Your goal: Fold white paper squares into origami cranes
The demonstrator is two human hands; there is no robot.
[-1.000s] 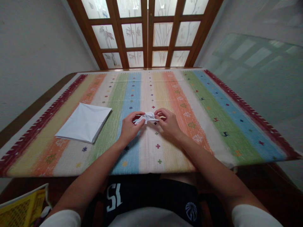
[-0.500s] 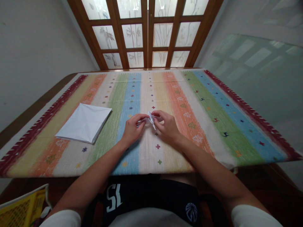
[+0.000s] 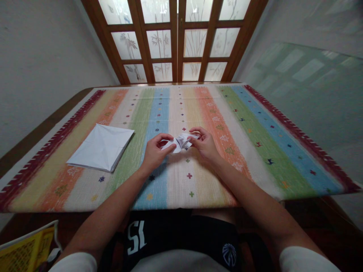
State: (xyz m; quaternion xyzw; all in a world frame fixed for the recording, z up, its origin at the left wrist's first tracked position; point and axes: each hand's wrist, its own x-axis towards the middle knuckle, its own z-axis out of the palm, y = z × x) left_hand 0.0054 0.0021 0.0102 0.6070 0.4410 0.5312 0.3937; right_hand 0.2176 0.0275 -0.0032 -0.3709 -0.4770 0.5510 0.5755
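Paper (image 3: pixel 182 142), white and folded small, is being held over the counter (image 3: pixel 42 129), roughly midway between its left and right edges. Fingers (image 3: pixel 169 148) are hiding both ends, and its inner folds are blurring. Its long axis is running roughly parallel to the near edge. Left hand (image 3: pixel 155 153) and right hand (image 3: pixel 207 146) are each pinching one end in a thumb-and-finger grip. Striped cloth (image 3: pixel 178 189) is covering the counter; panelled doors (image 3: pixel 173 56) are standing beyond the far edge.

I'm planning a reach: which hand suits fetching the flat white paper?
Likely the left hand: it is nearer the flat white paper, with the right hand farther off. Both hold folded paper.
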